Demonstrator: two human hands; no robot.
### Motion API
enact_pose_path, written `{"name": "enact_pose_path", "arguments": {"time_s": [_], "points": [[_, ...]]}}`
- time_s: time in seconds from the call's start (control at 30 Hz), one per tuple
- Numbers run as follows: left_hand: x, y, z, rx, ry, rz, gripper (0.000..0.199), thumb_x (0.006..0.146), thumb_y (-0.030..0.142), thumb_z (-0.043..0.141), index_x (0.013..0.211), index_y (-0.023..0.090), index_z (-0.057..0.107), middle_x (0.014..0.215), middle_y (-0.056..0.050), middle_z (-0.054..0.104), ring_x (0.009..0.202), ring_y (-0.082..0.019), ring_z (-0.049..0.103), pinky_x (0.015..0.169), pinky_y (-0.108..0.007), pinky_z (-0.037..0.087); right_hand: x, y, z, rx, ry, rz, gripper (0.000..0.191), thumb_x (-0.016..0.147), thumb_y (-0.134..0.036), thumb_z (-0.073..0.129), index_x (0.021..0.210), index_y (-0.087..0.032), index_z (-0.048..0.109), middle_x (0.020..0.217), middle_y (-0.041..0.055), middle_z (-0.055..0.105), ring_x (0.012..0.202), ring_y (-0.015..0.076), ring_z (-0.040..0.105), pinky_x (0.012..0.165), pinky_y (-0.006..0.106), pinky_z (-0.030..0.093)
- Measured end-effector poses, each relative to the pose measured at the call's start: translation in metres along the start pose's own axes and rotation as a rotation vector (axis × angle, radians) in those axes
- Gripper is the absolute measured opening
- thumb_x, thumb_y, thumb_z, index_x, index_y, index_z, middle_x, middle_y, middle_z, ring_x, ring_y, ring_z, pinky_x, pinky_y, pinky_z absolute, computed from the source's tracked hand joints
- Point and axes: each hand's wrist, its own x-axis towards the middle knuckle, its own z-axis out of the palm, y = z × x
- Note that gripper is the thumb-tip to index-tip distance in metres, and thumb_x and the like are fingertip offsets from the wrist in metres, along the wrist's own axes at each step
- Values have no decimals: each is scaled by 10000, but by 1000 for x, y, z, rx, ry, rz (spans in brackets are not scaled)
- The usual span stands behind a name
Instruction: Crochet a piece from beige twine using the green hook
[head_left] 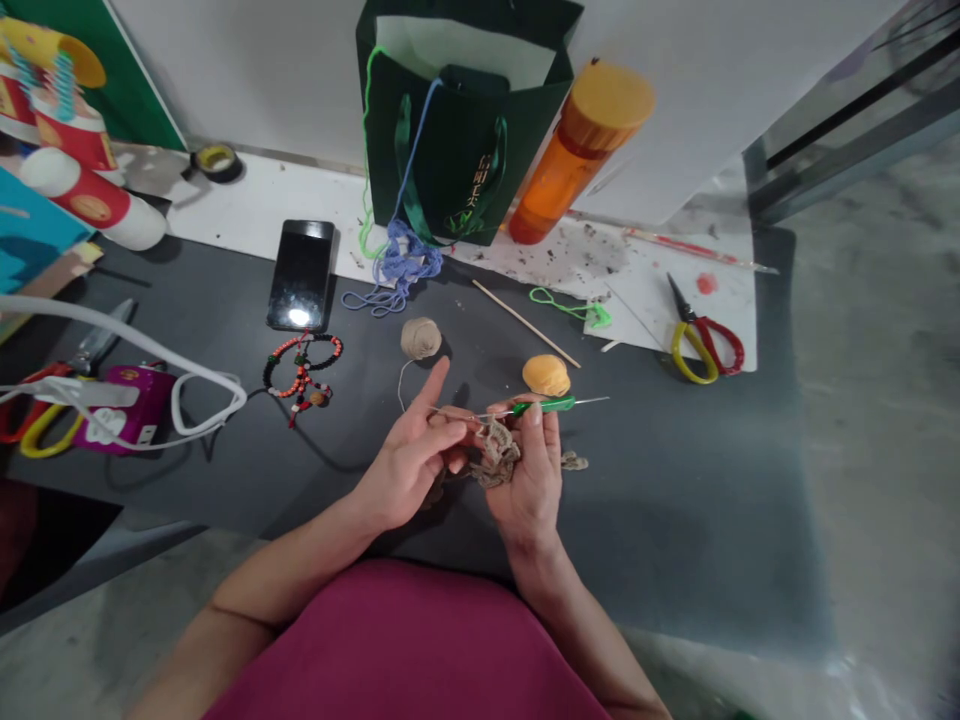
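My right hand [531,480] grips a crochet hook [544,405] with a green handle, its metal tip pointing left toward my other hand. Beige crochet work [496,455] hangs between both hands, and part of it shows beyond my right hand. My left hand [412,455] pinches the edge of this piece, its index finger raised with yarn running over it. That strand leads to a small beige yarn ball [421,339] just beyond the fingers. A yellow yarn ball [547,375] lies beyond the hook handle.
A dark green paper bag [457,130] and an orange bottle [577,150] stand at the back. Blue yarn [405,262], a wooden stick [525,322] and scissors [705,340] lie nearer. To the left are a phone [301,275], beaded bracelets [300,370] and a purple box [131,408] with white cables.
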Motion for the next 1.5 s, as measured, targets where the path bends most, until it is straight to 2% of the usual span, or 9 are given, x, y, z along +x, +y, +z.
{"name": "enact_pose_path", "arguments": {"time_s": [0.13, 0.23, 0.37, 0.5, 0.67, 0.87, 1.13, 1.33, 1.5], "points": [[0, -1, 0, 73, -29, 36, 1269, 698, 137, 872, 1656, 354, 68, 894, 44, 710, 764, -99, 624, 714, -236, 457, -3, -4, 8, 187, 74, 117, 126, 875, -440, 734, 925, -331, 697, 817, -18, 735, 720, 162, 720, 627, 309, 640], [1, -3, -1, 89, -49, 69, 1274, 711, 154, 876, 1657, 343, 43, 836, 58, 707, 802, -110, 643, 806, -259, 479, -4, -8, 13, 217, 44, 149, 124, 866, -440, 743, 911, -334, 698, 800, -21, 740, 692, 157, 710, 609, 300, 629], [2, -3, -2, 96, -29, 86, 1152, 764, 247, 856, 1657, 311, 132, 774, 69, 674, 704, -97, 591, 709, -235, 461, -4, -12, 17, 227, 49, 162, 152, 850, -441, 760, 889, -309, 695, 773, -37, 743, 643, 132, 688, 617, 271, 610], [0, -3, -3, 243, 18, 163, 1067, 758, 240, 849, 1639, 277, 250, 779, 57, 653, 747, -106, 595, 758, -241, 482, -4, -13, 18, 219, 58, 156, 168, 834, -436, 765, 877, -291, 693, 765, -38, 752, 656, 133, 692, 633, 272, 597], [-2, -5, -6, 416, 85, 222, 913, 788, 232, 805, 1594, 270, 378, 837, 30, 630, 742, -109, 559, 741, -258, 495, -7, -9, 18, 102, 63, 19, 175, 865, -431, 734, 882, -268, 673, 779, -36, 766, 693, 138, 715, 690, 290, 601], [3, -10, -8, 272, 49, 187, 918, 726, 220, 857, 1544, 316, 451, 966, 38, 642, 766, -70, 561, 812, -237, 493, -9, -3, 23, 27, 136, -31, 182, 862, -406, 747, 897, -245, 669, 791, -28, 776, 684, 139, 729, 675, 281, 605], [-1, -8, 6, 36, 42, 195, 851, 708, 135, 860, 1478, 305, 540, 753, 91, 553, 714, -63, 547, 804, -198, 469, -6, -5, 30, 144, 155, -40, 138, 883, -440, 703, 879, -310, 658, 813, -12, 763, 736, 184, 729, 691, 360, 643], [2, -12, 8, 84, 66, 299, 868, 702, 189, 874, 1487, 322, 530, 878, 55, 671, 814, -93, 624, 867, -234, 492, -8, -5, 30, 218, 118, -47, 158, 876, -444, 716, 882, -296, 659, 794, -33, 760, 746, 159, 727, 741, 330, 620], [0, -4, 9, 276, 85, 376, 868, 732, 229, 857, 1521, 265, 497, 884, 23, 708, 794, -115, 630, 803, -248, 512, -7, -12, 28, 287, 36, -87, 202, 816, -468, 788, 851, -301, 680, 772, -65, 762, 732, 133, 727, 700, 274, 596]]}}
